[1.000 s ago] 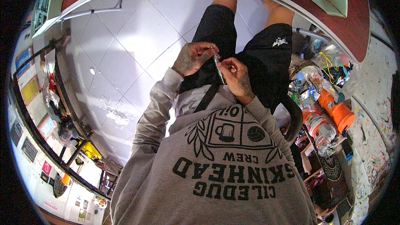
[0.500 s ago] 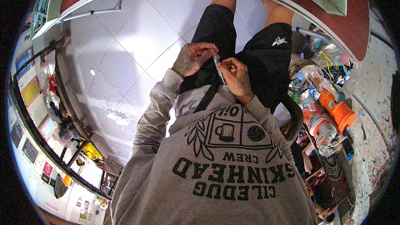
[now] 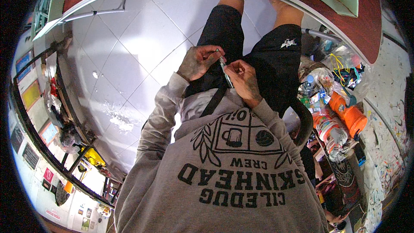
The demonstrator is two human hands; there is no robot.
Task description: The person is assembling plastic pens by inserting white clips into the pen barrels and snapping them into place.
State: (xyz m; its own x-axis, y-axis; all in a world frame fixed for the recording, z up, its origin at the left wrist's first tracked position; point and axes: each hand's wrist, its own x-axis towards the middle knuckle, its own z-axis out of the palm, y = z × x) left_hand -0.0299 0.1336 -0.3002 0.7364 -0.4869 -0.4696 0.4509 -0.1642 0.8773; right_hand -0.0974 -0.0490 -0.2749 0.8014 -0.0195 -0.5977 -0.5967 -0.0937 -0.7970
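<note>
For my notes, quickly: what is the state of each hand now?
Left hand: closed, pinching the top of the thin tool.
Right hand: closed on the same tool.

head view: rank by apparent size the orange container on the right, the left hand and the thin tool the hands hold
1. Orange container and left hand: look alike, nearness makes it unsure.
2. Thin tool, smallest.

Glossy white floor tiles (image 3: 129, 47) catch glare. The grey sweatshirt (image 3: 224, 177) is matt cloth, the shorts (image 3: 276, 60) matt black fabric, the orange container (image 3: 351, 118) shiny plastic.
</note>
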